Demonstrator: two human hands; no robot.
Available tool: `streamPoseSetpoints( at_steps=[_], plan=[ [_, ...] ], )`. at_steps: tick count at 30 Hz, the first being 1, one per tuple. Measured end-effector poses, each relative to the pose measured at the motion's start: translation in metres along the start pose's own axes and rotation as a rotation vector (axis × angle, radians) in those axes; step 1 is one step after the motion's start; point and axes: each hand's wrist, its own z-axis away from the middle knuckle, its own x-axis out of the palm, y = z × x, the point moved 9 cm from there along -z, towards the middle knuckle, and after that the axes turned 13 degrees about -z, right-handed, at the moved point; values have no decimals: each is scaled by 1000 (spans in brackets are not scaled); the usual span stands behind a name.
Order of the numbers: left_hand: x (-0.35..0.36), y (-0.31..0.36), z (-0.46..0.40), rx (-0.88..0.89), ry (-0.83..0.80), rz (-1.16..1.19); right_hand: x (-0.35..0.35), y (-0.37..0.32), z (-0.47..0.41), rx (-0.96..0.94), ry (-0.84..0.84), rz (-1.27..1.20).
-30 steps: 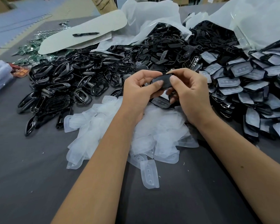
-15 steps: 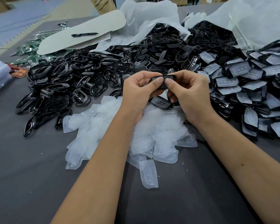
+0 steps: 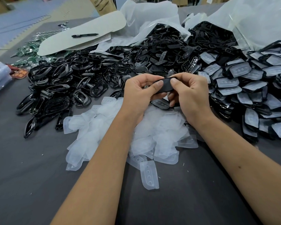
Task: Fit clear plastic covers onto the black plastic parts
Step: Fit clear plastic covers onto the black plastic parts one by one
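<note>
Both hands hold one black plastic part [image 3: 165, 86] above the table's middle. My left hand [image 3: 137, 93] pinches its left end between thumb and fingers, and my right hand [image 3: 189, 96] pinches its right end with the thumb on top. A heap of clear plastic covers [image 3: 154, 132] lies under my wrists, with a single cover [image 3: 149, 175] apart in front. Just below the held part lies another black part with a cover [image 3: 161, 103]. I cannot tell whether a clear cover sits on the held part.
Black frames [image 3: 55, 88] are piled at the left, loose black parts [image 3: 161, 52] spill from white bags at the back, and covered parts [image 3: 250, 88] are stacked at the right. A pen [image 3: 84, 35] lies on a pale board [image 3: 81, 33]. Grey table [image 3: 23, 184] lies in front.
The held part has turned in my fingers so more of its broad black face shows. Both hands stayed in the same place over the clear covers.
</note>
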Motion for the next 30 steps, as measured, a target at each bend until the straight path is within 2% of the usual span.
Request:
streamPoseSetpoints(
  at_steps=[5,10,14,20,26,30],
  plan=[
    [0,1,0,3,9,27,-1,-6,4,-52,34,84],
    [-2,0,0,-24,16,64,9,-8,6,-44,-73,-1],
    [-1,1,1,-18,27,-2,7,-4,4,-19,-85,-65],
    [-1,0,1,-28,15,-11,10,-6,3,-51,-119,13],
    [0,-1,2,-77,-28,78,10,0,1,80,-168,-196],
    [-2,-2,2,-86,14,55,10,-3,3,8,-128,-53]
  ],
)
